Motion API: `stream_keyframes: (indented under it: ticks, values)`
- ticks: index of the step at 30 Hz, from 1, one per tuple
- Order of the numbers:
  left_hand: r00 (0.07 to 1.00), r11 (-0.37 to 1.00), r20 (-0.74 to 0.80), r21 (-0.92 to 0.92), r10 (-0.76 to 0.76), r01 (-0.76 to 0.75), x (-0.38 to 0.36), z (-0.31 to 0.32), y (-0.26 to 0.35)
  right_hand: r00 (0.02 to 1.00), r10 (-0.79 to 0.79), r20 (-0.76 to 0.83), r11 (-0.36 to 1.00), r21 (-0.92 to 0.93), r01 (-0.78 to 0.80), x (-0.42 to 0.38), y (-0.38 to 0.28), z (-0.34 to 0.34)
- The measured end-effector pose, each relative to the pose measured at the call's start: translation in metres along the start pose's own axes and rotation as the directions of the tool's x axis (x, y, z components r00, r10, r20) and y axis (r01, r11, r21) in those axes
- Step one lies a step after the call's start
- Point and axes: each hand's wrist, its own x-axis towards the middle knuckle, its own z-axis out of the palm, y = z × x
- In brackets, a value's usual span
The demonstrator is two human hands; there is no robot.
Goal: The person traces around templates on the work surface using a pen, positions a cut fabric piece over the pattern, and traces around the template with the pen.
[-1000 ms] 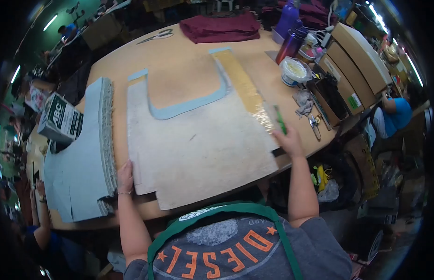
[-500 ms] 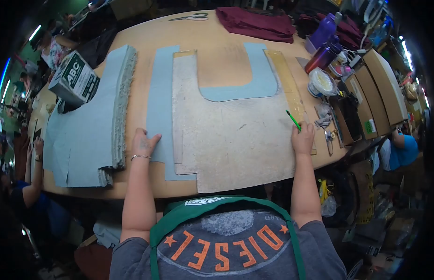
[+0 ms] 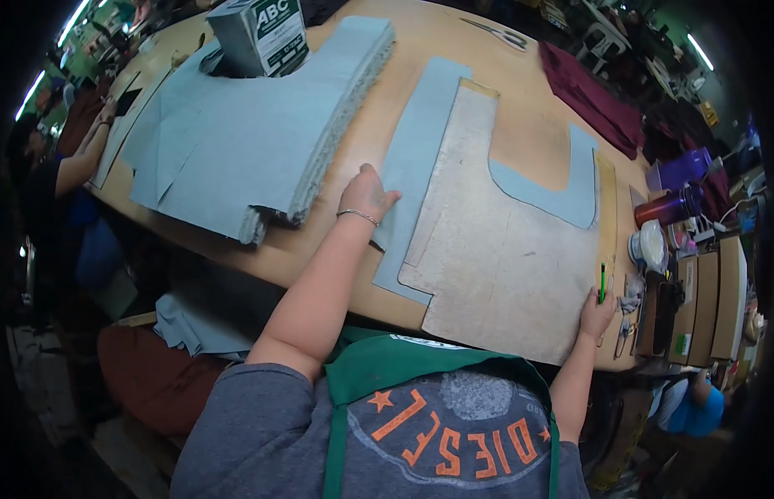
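A large grey-white pattern board (image 3: 503, 249) with a U-shaped notch lies on a light blue fabric sheet (image 3: 420, 125), which shows along its left side and inside the notch. My left hand (image 3: 367, 198) rests at the sheet's left edge, thumb spread apart from the fingers. At the board's right edge, my right hand (image 3: 598, 314) is closed around a green pencil (image 3: 603, 283), its upper part sticking up out of the fist. Left of my left hand sits a thick stack of light blue fabric (image 3: 237, 125) with frayed edges.
An ABC-labelled box (image 3: 279, 37) stands on the stack. Scissors (image 3: 507, 35) and maroon cloth (image 3: 591, 100) lie at the table's far side. Bottles (image 3: 674, 204), a tub (image 3: 649, 245) and cardboard boxes (image 3: 707, 303) crowd the right. Another person's arm (image 3: 83, 158) is at far left.
My view has turned left and tilted, so the table appears rotated clockwise, with the board and both hands shifted right. The hands keep about the same places on the fabric and board.
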Motion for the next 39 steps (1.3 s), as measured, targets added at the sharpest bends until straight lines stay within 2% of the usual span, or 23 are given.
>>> stream_keyframes:
  ticks: [4,7,8,9,10,12,14,15,17,20,22,24,27,29,30,32,34,35,36,37,38,39]
  values:
    - [0.985,0.985,-0.033,0.037,0.171,-0.169,0.004,0.015,-0.01,1.0,-0.028,-0.006,0.999,-0.019,0.028,0.001,0.013,0.007]
    - [0.902,0.881,-0.145,-0.199,0.406,-0.428,0.009,0.018,0.001,0.999,-0.046,0.005,0.998,-0.031,0.046,0.005,0.025,0.013]
    - [0.91,0.83,-0.164,-0.372,0.382,-0.416,0.009,0.015,0.009,0.999,0.006,0.032,1.0,-0.02,-0.005,0.004,0.022,0.014]
    - [0.917,0.748,-0.184,-0.533,0.354,-0.395,0.008,0.004,0.02,0.997,0.055,0.06,0.998,-0.012,-0.054,0.005,0.013,0.008]
    - [0.928,0.608,-0.206,-0.707,0.312,-0.361,0.007,-0.012,0.028,0.991,0.102,0.087,0.995,-0.009,-0.102,0.006,0.007,0.004]
    - [0.94,0.287,-0.246,-0.907,0.237,-0.309,0.01,-0.049,0.027,0.995,0.067,0.074,0.998,-0.02,-0.066,0.008,0.01,0.005]
    - [0.941,0.003,-0.295,-0.954,0.164,-0.3,0.008,-0.092,0.004,0.997,0.041,0.06,0.999,-0.029,-0.039,0.008,0.019,0.006]
    - [0.937,-0.085,-0.327,-0.944,0.123,-0.319,0.005,-0.115,-0.013,0.997,0.046,0.065,0.998,-0.038,-0.044,0.008,0.024,0.004]
    - [0.913,-0.172,-0.408,-0.901,0.024,-0.398,-0.01,-0.159,-0.06,0.995,0.05,0.091,0.998,-0.037,-0.046,0.009,0.023,0.007]
    - [0.815,-0.073,-0.546,-0.82,-0.194,-0.567,-0.046,-0.225,-0.151,0.993,0.073,0.096,0.997,0.013,-0.074,0.01,0.023,0.008]
    - [0.68,0.101,-0.635,-0.754,-0.367,-0.65,-0.083,-0.264,-0.222,0.991,0.087,0.1,0.996,-0.01,-0.086,0.013,0.024,0.009]
    - [0.502,0.312,-0.698,-0.694,-0.51,-0.648,-0.124,-0.296,-0.292,0.992,0.079,0.098,0.997,-0.033,-0.076,0.016,0.033,0.013]
    - [0.244,0.557,-0.729,-0.658,-0.639,-0.506,-0.184,-0.331,-0.393,0.996,0.012,0.09,0.988,-0.152,0.002,0.02,0.039,0.013]
    - [0.126,0.628,-0.706,-0.685,-0.697,-0.369,-0.222,-0.339,-0.458,0.996,0.022,0.091,0.978,-0.21,-0.003,0.021,0.039,0.015]
    - [0.095,0.636,-0.686,-0.71,-0.721,-0.302,-0.238,-0.338,-0.488,0.996,0.03,0.085,0.971,-0.241,-0.009,0.022,0.039,0.013]
    - [0.085,0.609,-0.632,-0.768,-0.77,-0.198,-0.266,-0.33,-0.543,0.996,0.044,0.072,0.972,-0.233,-0.026,0.023,0.04,0.015]
    - [0.234,0.548,-0.552,-0.832,-0.801,-0.084,-0.295,-0.316,-0.6,0.995,0.082,0.058,0.968,-0.244,-0.066,0.021,0.04,0.015]
    - [0.344,0.541,-0.5,-0.84,-0.794,0.028,-0.307,-0.303,-0.623,0.993,0.106,0.055,0.962,-0.257,-0.089,0.022,0.039,0.016]
    - [0.2,0.464,-0.429,-0.697,-0.881,0.547,-0.285,-0.279,-0.568,0.99,0.132,0.053,0.956,-0.271,-0.113,0.022,0.038,0.017]
    - [0.411,0.437,-0.411,0.033,-0.814,0.899,-0.299,-0.269,-0.598,0.992,0.119,0.043,0.967,-0.23,-0.106,0.021,0.04,0.018]
    - [0.395,0.457,-0.441,-0.038,-0.805,0.889,-0.317,-0.247,-0.624,0.993,0.114,0.039,0.97,-0.222,-0.103,0.02,0.041,0.019]
    - [0.225,0.234,-0.385,0.025,-0.895,0.972,-0.303,-0.242,-0.603,0.993,0.109,0.035,0.972,-0.213,-0.099,0.019,0.041,0.02]
